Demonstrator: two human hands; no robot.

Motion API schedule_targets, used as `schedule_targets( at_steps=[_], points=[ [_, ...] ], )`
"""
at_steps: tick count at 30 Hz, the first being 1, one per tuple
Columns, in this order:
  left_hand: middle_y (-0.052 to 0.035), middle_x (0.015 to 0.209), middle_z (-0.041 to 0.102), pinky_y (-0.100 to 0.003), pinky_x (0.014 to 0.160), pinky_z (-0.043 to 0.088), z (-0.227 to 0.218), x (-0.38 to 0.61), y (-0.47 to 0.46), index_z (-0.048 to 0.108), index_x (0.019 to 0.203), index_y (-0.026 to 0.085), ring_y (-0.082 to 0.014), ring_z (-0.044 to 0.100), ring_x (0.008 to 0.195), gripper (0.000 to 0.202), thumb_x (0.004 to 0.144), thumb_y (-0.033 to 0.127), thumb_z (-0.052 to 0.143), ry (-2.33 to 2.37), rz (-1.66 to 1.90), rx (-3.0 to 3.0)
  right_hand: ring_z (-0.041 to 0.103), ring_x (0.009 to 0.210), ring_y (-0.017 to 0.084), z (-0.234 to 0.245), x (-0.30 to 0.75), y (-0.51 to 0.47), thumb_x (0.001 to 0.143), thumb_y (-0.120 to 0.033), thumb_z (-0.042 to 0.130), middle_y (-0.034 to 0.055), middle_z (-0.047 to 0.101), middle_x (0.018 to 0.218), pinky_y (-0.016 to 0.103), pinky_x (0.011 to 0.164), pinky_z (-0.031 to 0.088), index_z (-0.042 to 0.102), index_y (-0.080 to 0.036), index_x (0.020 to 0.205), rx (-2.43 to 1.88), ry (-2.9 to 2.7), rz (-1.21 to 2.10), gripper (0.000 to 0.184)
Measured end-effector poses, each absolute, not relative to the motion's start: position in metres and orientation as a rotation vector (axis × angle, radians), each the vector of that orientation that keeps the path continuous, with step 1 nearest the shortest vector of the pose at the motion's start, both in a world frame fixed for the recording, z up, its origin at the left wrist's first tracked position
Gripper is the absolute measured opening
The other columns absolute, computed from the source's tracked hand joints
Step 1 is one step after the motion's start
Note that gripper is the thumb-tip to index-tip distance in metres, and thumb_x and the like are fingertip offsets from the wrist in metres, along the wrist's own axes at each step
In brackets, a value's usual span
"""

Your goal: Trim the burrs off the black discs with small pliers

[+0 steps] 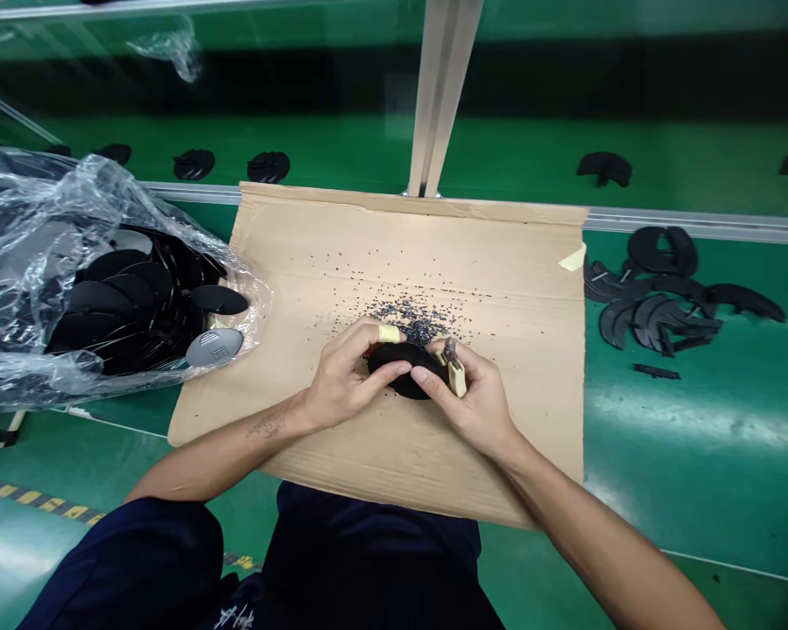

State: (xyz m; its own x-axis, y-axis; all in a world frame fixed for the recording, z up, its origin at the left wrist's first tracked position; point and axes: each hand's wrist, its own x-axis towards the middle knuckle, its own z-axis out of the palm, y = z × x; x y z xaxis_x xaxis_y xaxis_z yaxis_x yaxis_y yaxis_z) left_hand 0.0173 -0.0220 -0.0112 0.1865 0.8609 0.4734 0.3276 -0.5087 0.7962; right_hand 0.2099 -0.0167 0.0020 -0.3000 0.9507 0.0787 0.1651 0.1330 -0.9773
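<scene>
A round black plastic disc is held between both hands above the cardboard sheet. My left hand grips its left side, thumb on top; a strip of yellow tape wraps one finger. My right hand pinches the disc's right edge with the thumb. Tucked in that same hand is a small cutting tool, seemingly nippers, with pale yellow handles and a dark metal head. Small black plastic bits lie heaped and scattered on the cardboard just beyond the disc. The disc's underside is hidden.
On the left, a clear plastic bag holds many black discs, with a grey oval piece at its mouth. Curved black parts are piled on the green table to the right. A metal post rises behind the cardboard.
</scene>
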Motion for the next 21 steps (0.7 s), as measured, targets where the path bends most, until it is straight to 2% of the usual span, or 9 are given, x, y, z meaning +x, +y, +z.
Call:
schedule_targets(
  at_steps=[9, 13, 18, 21],
  points=[
    [-0.0025, 0.093, 0.066, -0.022, 0.074, 0.050, -0.012, 0.016, -0.024, 0.064, 0.106, 0.018, -0.0113, 0.061, 0.084, 0.024, 0.087, 0.025, 0.077, 1.116, 1.314, 1.858, 0.056, 0.070, 0.015, 0.002, 0.208, -0.018, 0.092, -0.040, 0.067, 0.0003, 0.061, 0.078, 0.026, 0.063, 0.047, 0.061, -0.021, 0.087, -1.065, -1.610, 1.228, 0.020],
    [-0.0044, 0.099, 0.071, -0.022, 0.075, 0.053, -0.010, 0.018, -0.024, 0.065, 0.118, 0.020, -0.0122, 0.065, 0.085, 0.037, 0.087, 0.033, 0.078, 1.154, 1.243, 1.657, 0.059, 0.072, 0.016, 0.001, 0.208, -0.020, 0.092, -0.036, 0.068, 0.0015, 0.065, 0.083, 0.029, 0.066, 0.049, 0.061, -0.022, 0.090, -1.044, -1.616, 1.150, 0.016],
    [-0.0033, 0.086, 0.074, -0.021, 0.066, 0.053, -0.004, 0.017, -0.021, 0.074, 0.097, 0.018, -0.0119, 0.068, 0.076, 0.024, 0.088, 0.040, 0.075, 1.068, 1.222, 1.546, 0.064, 0.078, 0.017, -0.001, 0.209, -0.020, 0.093, -0.030, 0.067, 0.0044, 0.069, 0.091, 0.033, 0.073, 0.054, 0.063, -0.022, 0.093, -0.994, -1.674, 1.050, 0.009],
    [-0.0031, 0.084, 0.074, -0.023, 0.069, 0.055, 0.002, 0.013, -0.019, 0.076, 0.096, 0.018, -0.0119, 0.067, 0.075, 0.020, 0.086, 0.035, 0.078, 1.084, 1.251, 1.733, 0.065, 0.078, 0.018, -0.001, 0.210, -0.018, 0.092, -0.026, 0.068, 0.0049, 0.070, 0.087, 0.034, 0.072, 0.055, 0.065, -0.021, 0.094, -0.951, -1.750, 0.925, 0.006]
  ],
)
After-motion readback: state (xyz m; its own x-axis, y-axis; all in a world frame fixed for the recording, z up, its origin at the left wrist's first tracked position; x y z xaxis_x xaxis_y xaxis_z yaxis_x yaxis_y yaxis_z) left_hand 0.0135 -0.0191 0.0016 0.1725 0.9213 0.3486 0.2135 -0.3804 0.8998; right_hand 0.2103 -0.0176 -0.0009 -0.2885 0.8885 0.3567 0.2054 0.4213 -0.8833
